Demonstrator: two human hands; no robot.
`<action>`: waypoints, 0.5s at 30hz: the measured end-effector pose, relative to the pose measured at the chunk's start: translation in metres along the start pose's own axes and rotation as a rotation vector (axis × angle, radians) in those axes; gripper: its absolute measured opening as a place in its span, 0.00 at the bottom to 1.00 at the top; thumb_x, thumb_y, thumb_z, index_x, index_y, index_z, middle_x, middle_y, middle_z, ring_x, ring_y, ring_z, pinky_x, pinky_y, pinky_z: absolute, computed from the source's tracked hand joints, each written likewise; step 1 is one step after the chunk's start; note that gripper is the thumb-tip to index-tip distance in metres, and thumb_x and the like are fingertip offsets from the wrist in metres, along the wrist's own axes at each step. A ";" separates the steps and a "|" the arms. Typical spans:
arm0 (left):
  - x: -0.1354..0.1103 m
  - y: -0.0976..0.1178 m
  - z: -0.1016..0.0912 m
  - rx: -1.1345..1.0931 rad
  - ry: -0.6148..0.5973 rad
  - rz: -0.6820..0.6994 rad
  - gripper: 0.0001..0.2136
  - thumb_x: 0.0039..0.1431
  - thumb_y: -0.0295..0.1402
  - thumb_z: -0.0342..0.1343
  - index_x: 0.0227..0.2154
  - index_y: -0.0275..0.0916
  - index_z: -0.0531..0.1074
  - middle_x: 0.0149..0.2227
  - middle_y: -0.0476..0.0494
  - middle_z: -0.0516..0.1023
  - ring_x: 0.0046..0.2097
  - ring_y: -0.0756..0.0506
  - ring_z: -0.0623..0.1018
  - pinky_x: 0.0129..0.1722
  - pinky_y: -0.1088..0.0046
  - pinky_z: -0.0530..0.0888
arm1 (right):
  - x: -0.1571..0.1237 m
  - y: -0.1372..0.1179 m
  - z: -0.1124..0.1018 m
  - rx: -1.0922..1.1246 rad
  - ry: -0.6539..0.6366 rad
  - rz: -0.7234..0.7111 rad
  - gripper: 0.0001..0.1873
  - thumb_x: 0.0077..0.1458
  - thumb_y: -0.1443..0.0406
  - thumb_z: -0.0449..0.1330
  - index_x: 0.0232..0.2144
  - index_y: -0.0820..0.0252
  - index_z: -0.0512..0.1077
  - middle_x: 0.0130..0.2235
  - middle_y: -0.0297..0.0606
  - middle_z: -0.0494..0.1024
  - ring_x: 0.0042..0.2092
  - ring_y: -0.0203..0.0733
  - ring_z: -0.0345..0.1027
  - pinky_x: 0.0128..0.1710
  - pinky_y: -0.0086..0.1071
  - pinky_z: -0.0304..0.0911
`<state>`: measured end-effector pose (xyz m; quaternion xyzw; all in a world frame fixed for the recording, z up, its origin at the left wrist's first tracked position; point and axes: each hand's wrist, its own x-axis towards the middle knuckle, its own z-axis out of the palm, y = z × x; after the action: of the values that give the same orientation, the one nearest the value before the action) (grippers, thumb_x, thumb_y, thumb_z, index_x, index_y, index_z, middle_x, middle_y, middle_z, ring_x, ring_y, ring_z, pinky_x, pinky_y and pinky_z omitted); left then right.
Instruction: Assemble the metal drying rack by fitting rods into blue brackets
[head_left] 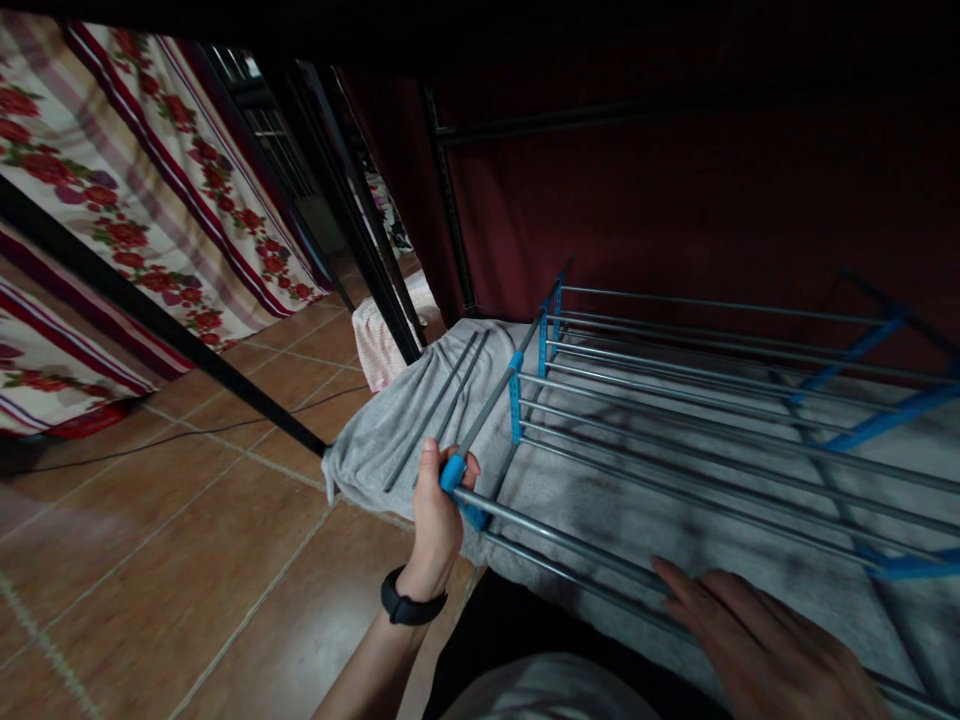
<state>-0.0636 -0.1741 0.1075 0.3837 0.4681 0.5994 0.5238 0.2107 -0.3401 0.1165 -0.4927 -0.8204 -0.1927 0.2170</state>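
A metal rack (675, 400) of thin silver rods with blue plastic joints lies on its side on a grey cloth (375, 430). My left hand (435, 520), with a black band on the wrist, is closed around the rack's near blue corner joint (453, 472). My right hand (757, 640) rests flat with fingers stretched out on the lowest rods near the bottom edge of the view. Two loose grey rods (442, 400) lie on the cloth just beyond my left hand.
Black bed-frame posts (352, 220) stand behind the cloth. Flowered curtains (135, 180) hang at the left. A dark red curtain (675, 180) backs the rack. Brown floor tiles (187, 560) with a black cable (187, 432) spread to the left. A pink bundle (379, 340) sits by the post.
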 end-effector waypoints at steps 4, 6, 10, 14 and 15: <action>-0.002 0.000 0.001 -0.044 0.014 -0.008 0.28 0.64 0.55 0.47 0.18 0.38 0.70 0.21 0.47 0.68 0.24 0.51 0.66 0.25 0.74 0.63 | -0.004 0.000 0.002 0.011 -0.008 0.011 0.22 0.73 0.67 0.40 0.55 0.61 0.72 0.37 0.38 0.78 0.32 0.33 0.71 0.30 0.28 0.63; -0.004 -0.001 0.002 -0.028 0.012 -0.005 0.29 0.64 0.56 0.46 0.18 0.38 0.71 0.21 0.47 0.69 0.25 0.50 0.67 0.25 0.74 0.63 | -0.006 0.000 0.003 0.012 -0.013 0.022 0.22 0.73 0.67 0.41 0.55 0.60 0.72 0.38 0.37 0.78 0.32 0.33 0.71 0.30 0.28 0.63; -0.005 -0.001 0.001 0.022 0.008 0.015 0.31 0.64 0.58 0.44 0.18 0.37 0.71 0.20 0.47 0.67 0.24 0.50 0.65 0.26 0.74 0.63 | -0.005 0.000 0.004 0.014 -0.004 0.025 0.22 0.73 0.67 0.41 0.54 0.60 0.73 0.39 0.37 0.79 0.33 0.34 0.71 0.33 0.30 0.63; -0.002 -0.001 -0.002 0.010 -0.057 0.013 0.32 0.62 0.61 0.43 0.21 0.37 0.72 0.19 0.47 0.66 0.24 0.49 0.66 0.25 0.73 0.63 | -0.007 0.000 0.001 0.001 0.049 0.017 0.22 0.70 0.70 0.43 0.54 0.58 0.73 0.46 0.39 0.80 0.40 0.38 0.74 0.42 0.34 0.64; 0.000 -0.001 -0.004 -0.015 -0.065 0.013 0.32 0.61 0.62 0.43 0.23 0.37 0.73 0.20 0.47 0.67 0.25 0.49 0.67 0.26 0.73 0.63 | -0.010 -0.001 -0.001 0.005 0.063 0.007 0.22 0.69 0.71 0.44 0.54 0.57 0.73 0.48 0.39 0.80 0.43 0.40 0.74 0.46 0.36 0.63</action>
<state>-0.0668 -0.1751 0.1054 0.4020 0.4439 0.5934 0.5378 0.2140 -0.3482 0.1115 -0.4886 -0.8119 -0.2053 0.2448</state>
